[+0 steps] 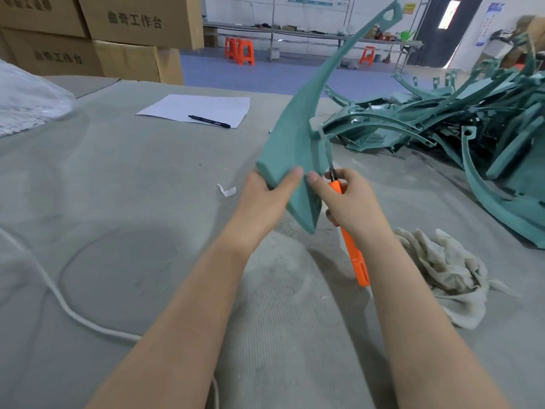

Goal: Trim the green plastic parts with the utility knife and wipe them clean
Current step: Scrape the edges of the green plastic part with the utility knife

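Left hand (pixel 267 191) gripped wide end of green part (pixel 290 143), raised off table (pixel 147 202) to expose edge. Right hand (pixel 351 202) clenched orange utility knife (pixel 352 252), blade against rim, probably shaving flash.

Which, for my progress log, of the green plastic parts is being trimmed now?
The long curved part raised in the left hand, with the right hand's utility knife at its edge; the rest lie piled at right.
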Demonstrator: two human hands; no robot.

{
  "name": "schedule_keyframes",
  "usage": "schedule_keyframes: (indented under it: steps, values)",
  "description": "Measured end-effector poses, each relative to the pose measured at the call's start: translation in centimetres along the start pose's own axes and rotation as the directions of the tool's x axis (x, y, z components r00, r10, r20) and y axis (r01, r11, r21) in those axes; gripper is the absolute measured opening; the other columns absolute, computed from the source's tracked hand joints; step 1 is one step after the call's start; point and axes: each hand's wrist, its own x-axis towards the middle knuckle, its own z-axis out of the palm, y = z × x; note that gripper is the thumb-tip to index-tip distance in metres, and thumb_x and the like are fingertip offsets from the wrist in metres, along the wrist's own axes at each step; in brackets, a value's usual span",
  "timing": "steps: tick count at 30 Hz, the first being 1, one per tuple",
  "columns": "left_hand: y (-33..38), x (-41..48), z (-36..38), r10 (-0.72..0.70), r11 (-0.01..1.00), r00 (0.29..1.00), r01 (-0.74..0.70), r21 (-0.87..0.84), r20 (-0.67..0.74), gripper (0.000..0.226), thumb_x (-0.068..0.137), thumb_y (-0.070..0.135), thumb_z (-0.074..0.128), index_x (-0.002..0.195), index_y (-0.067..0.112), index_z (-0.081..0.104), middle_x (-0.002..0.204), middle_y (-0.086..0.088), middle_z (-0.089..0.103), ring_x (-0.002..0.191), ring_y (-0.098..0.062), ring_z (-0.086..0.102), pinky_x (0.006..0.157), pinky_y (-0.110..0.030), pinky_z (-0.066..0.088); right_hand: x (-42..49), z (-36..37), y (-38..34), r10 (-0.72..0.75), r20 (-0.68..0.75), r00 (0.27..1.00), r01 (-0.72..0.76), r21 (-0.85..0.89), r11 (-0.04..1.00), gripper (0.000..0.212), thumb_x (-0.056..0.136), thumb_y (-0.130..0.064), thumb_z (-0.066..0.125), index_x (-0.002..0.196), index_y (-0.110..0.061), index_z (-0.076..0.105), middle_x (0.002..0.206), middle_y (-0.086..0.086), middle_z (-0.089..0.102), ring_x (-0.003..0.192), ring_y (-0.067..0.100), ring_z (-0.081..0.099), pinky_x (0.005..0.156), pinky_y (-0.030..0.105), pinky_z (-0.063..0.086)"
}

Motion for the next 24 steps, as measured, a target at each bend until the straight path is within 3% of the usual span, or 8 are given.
schedule_keyframes:
  steps: [2, 4, 7, 9, 10, 13, 17, 24]
  values:
    - [-0.1, 0.3, -0.5, 0.021, 0.999, 0.991, -0.016, 0.042, -0.13, 0.01, 0.093, 0.022, 0.061, 0.085, 0.028, 0.064, 0.07, 0.024, 0.069, 0.07, 0.006, 0.065, 0.064, -0.012, 0.049, -0.3, 0.2, -0.3, -0.044, -0.04, 0.998, 0.045, 0.022, 0.999, 0.035, 0.09, -0.05, 0.058, 0.109, -0.021, 0.052, 0.075, -0.009, 0.052, 0.066, 0.014, 0.051, 0.07, 0.035, 0.045]
    - [-0.2, 0.6, -1.2, 0.07, 0.989, 0.983, -0.046, 0.142, -0.17, 0.013, 0.095, 0.019, 0.057, 0.091, 0.028, 0.064, 0.063, 0.02, 0.064, 0.059, 0.002, 0.057, 0.055, -0.01, 0.043, -0.3, 0.1, -0.7, -0.106, -0.094, 0.99, 0.107, 0.01, 0.994, 0.032, 0.094, -0.05, 0.051, 0.109, -0.022, 0.052, 0.075, -0.007, 0.053, 0.072, 0.019, 0.053, 0.077, 0.042, 0.049]
    - [-0.4, 0.8, -1.9, 0.176, 0.917, 0.975, -0.113, 0.382, -0.136, 0.021, 0.096, 0.014, 0.053, 0.109, 0.023, 0.067, 0.065, 0.015, 0.053, 0.056, 0.002, 0.046, 0.055, -0.009, 0.034, -0.4, 0.3, -0.9, -0.218, -0.107, 0.97, 0.207, -0.101, 0.973, 0.03, 0.097, -0.047, 0.045, 0.098, -0.019, 0.056, 0.086, 0.004, 0.066, 0.075, 0.021, 0.056, 0.074, 0.033, 0.048]
    - [-0.5, 0.8, -2.2, 0.206, 0.864, 0.973, -0.13, 0.486, -0.106, 0.026, 0.096, 0.011, 0.051, 0.113, 0.022, 0.067, 0.072, 0.018, 0.055, 0.063, 0.005, 0.049, 0.058, -0.005, 0.034, -0.6, 0.6, -0.8, -0.284, -0.082, 0.955, 0.261, -0.218, 0.94, 0.029, 0.097, -0.047, 0.046, 0.091, -0.02, 0.057, 0.081, 0.002, 0.067, 0.076, 0.016, 0.059, 0.066, 0.022, 0.042]
    - [-0.6, 0.8, -2.4, 0.212, 0.846, 0.972, -0.133, 0.516, -0.097, 0.027, 0.096, 0.01, 0.051, 0.114, 0.021, 0.067, 0.077, 0.018, 0.058, 0.068, 0.004, 0.05, 0.061, -0.002, 0.034, -0.7, 0.9, -0.8, -0.303, -0.068, 0.951, 0.277, -0.256, 0.926, 0.029, 0.096, -0.047, 0.047, 0.089, -0.021, 0.057, 0.077, 0.001, 0.066, 0.076, 0.016, 0.061, 0.067, 0.025, 0.043]
    - [-0.7, 0.9, -2.6, 0.209, 0.82, 0.974, -0.125, 0.558, -0.09, 0.03, 0.095, 0.005, 0.051, 0.114, 0.02, 0.068, 0.086, 0.014, 0.061, 0.075, 0.001, 0.048, 0.063, 0.002, 0.033, -0.7, 1.4, -0.4, -0.305, -0.027, 0.952, 0.281, -0.323, 0.904, 0.031, 0.095, -0.047, 0.049, 0.08, -0.02, 0.054, 0.065, -0.002, 0.056, 0.067, 0.018, 0.056, 0.062, 0.038, 0.043]
    - [-0.8, 0.9, -2.6, 0.18, 0.815, 0.982, -0.118, 0.567, -0.053, 0.029, 0.095, 0.007, 0.05, 0.113, 0.021, 0.068, 0.077, 0.021, 0.056, 0.068, 0.003, 0.051, 0.062, 0.001, 0.034, -0.8, 1.9, 0.0, -0.285, 0.044, 0.957, 0.28, -0.386, 0.879, 0.038, 0.095, -0.048, 0.049, 0.067, -0.029, 0.035, 0.057, -0.007, 0.042, 0.056, 0.015, 0.041, 0.056, 0.033, 0.03]
    - [-0.9, 1.0, -2.8, 0.146, 0.831, 0.988, -0.098, 0.547, -0.046, 0.026, 0.095, 0.007, 0.05, 0.108, 0.021, 0.068, 0.072, 0.022, 0.055, 0.064, 0.017, 0.05, 0.059, -0.002, 0.034, -1.0, 2.7, 0.0, -0.328, 0.073, 0.942, 0.333, -0.347, 0.877, 0.042, 0.095, -0.044, 0.052, 0.065, -0.02, 0.035, 0.054, -0.005, 0.038, 0.058, 0.02, 0.04, 0.056, 0.033, 0.028]
